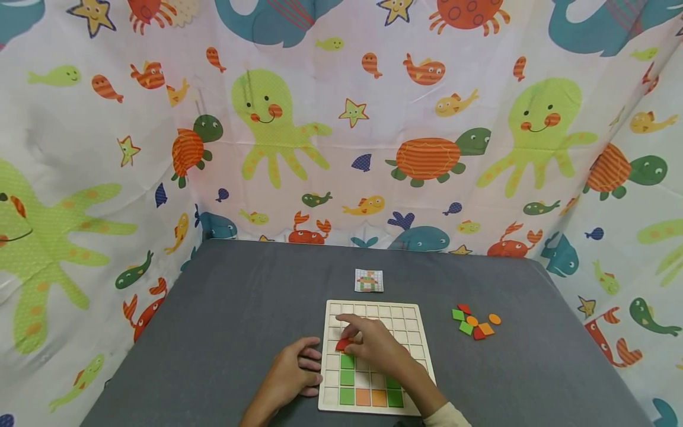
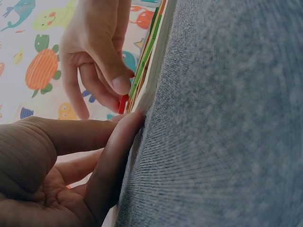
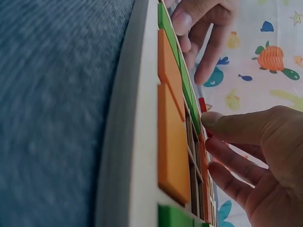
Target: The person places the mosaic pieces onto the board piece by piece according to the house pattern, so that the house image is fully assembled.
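Observation:
A pale wooden grid board lies on the grey table. Over its left part, my right hand holds a small red tile between thumb and finger, close over the grid; the right wrist view shows the red tile at the thumb tip. Just below it runs a column of green tiles, and orange tiles line the bottom row. More green tiles at the right are partly hidden by my right forearm. My left hand rests beside the board, its fingertips touching the left edge.
Several loose red, green and orange tiles lie on the table right of the board. A small pattern card with a coloured grid picture lies behind the board. A curtain printed with sea animals hangs around the table.

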`<state>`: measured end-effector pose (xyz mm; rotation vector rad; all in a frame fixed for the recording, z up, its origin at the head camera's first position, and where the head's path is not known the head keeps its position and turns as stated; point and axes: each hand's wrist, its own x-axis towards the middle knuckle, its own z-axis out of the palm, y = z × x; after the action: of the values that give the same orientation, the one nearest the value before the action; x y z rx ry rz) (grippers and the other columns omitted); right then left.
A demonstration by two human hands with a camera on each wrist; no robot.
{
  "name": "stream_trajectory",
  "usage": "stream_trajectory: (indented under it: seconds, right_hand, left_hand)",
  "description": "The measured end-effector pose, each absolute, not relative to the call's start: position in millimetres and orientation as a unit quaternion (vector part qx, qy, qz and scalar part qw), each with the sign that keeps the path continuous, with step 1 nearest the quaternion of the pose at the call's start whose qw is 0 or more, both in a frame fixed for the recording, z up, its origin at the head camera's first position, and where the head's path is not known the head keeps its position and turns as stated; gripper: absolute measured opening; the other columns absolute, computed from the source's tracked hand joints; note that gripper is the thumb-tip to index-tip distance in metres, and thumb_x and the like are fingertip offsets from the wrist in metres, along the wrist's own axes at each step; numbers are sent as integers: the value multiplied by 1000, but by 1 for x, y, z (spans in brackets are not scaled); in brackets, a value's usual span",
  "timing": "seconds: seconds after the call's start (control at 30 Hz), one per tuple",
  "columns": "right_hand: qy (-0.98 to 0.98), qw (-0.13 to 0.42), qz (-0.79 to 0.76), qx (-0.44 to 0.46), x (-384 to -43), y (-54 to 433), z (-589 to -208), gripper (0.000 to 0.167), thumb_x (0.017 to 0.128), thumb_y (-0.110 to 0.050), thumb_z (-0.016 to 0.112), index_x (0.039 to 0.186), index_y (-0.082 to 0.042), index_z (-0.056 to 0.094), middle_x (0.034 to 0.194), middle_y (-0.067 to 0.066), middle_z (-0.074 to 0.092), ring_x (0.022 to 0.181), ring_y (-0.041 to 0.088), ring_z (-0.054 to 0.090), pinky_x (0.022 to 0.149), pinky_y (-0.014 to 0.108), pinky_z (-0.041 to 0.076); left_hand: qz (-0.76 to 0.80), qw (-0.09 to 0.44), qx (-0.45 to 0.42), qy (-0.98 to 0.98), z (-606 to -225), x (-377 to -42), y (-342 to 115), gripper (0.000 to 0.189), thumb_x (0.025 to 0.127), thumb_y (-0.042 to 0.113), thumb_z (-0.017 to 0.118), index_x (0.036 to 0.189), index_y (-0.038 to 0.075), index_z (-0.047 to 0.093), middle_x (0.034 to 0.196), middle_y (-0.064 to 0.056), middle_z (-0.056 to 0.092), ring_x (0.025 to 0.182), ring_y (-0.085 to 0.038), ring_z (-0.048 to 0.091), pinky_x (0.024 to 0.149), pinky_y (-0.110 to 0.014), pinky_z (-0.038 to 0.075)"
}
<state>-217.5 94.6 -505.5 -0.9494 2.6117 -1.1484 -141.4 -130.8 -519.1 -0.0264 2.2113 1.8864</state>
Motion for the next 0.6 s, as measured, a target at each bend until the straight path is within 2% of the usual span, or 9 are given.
stream_trajectory:
  seconds: [0.27, 0.6]
  right_hand:
    - [865, 57, -371, -333, -216, 88, -507, 61, 89, -2, 84, 145, -6, 61, 105, 3, 77, 97, 15, 71, 83, 29, 58]
    - [858, 68, -380, -338, -215, 81, -503, 59, 89, 0, 83, 144, -7, 62, 106, 4, 77, 96, 15, 71, 84, 29, 59]
  left_hand:
    - [645, 114, -9, 755, -520, -142, -131, 75, 77, -18, 80, 146, -5, 55, 117, -16, 67, 96, -23, 69, 59, -43, 66]
    - [645, 117, -7, 756, -521, -142, -132, 74, 78, -17, 81, 146, -4, 55, 117, -16, 67, 96, -23, 70, 60, -43, 66]
